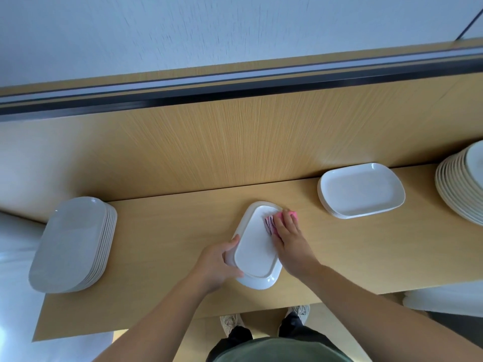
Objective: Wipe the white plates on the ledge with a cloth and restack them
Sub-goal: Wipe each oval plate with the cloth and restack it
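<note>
A white rounded-rectangle plate (pixel 254 246) lies on the wooden ledge (pixel 162 244) in front of me. My left hand (pixel 218 267) grips its left rim, thumb on top and fingers curled under the edge. My right hand (pixel 288 240) presses a pink cloth (pixel 271 223) onto the plate's upper right part, fingers laid over the cloth. A tall stack of the same plates (pixel 70 244) stands at the left end of the ledge. A low stack of plates (pixel 362 190) sits to the right.
A tall stack of round white plates (pixel 462 184) stands at the far right edge of the view. A wooden wall panel (pixel 235 142) rises behind the ledge. My shoes (pixel 231 322) show on the floor below the ledge's front edge.
</note>
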A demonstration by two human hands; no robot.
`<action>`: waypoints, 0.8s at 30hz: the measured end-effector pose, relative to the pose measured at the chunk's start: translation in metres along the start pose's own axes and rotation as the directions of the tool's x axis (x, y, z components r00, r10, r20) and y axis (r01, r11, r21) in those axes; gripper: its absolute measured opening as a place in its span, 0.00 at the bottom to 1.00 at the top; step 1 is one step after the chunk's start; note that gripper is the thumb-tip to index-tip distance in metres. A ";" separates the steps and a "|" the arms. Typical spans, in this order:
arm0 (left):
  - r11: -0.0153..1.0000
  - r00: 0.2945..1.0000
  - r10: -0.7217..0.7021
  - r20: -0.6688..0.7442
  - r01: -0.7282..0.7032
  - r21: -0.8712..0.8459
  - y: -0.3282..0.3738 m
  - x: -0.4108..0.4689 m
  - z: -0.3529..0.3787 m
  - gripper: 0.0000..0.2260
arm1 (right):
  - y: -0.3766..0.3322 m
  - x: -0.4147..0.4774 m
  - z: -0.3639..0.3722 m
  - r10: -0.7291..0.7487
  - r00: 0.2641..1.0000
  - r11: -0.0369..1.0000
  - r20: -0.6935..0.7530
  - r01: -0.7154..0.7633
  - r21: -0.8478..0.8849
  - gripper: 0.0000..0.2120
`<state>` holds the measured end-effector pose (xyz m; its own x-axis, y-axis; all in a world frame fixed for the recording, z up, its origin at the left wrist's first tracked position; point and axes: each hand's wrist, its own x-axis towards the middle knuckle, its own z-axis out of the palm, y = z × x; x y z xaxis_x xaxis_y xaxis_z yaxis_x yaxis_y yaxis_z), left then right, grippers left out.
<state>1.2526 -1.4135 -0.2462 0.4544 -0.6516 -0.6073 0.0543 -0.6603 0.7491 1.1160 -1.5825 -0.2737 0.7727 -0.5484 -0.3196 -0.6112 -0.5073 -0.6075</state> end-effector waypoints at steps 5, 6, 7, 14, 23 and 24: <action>0.998 0.996 -0.001 -0.088 -0.004 -0.062 0.001 0.006 0.013 0.40 | -0.011 -0.032 0.022 0.002 0.999 1.000 0.042 -0.002 0.009 0.26; 0.998 0.996 -0.004 -0.092 -0.001 -0.059 0.002 0.008 0.015 0.40 | -0.012 -0.036 0.024 0.007 0.999 1.000 0.050 -0.009 0.022 0.26; 0.998 0.996 -0.008 -0.092 0.003 -0.059 0.003 0.008 0.017 0.40 | -0.012 -0.036 0.025 0.016 0.999 0.999 0.049 -0.017 0.039 0.26; 1.000 1.000 0.024 -0.010 -0.024 -0.020 0.008 0.011 0.012 0.40 | -0.004 -0.029 0.004 -0.024 0.991 0.994 0.131 0.010 0.105 0.26; 0.991 0.996 0.001 -0.088 -0.012 -0.131 0.013 0.005 0.022 0.38 | -0.013 -0.054 0.014 -0.041 0.986 0.995 0.161 0.054 -0.080 0.27; 0.989 0.996 -0.007 -0.085 -0.006 -0.146 0.012 0.005 0.024 0.38 | -0.012 -0.059 0.018 -0.091 0.988 0.983 0.126 0.109 -0.150 0.28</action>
<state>1.2346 -1.4336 -0.2466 0.5278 -0.6130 -0.5879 0.1810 -0.5951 0.7830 1.0807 -1.5318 -0.2605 0.8403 -0.4124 -0.3519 -0.5419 -0.6582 -0.5226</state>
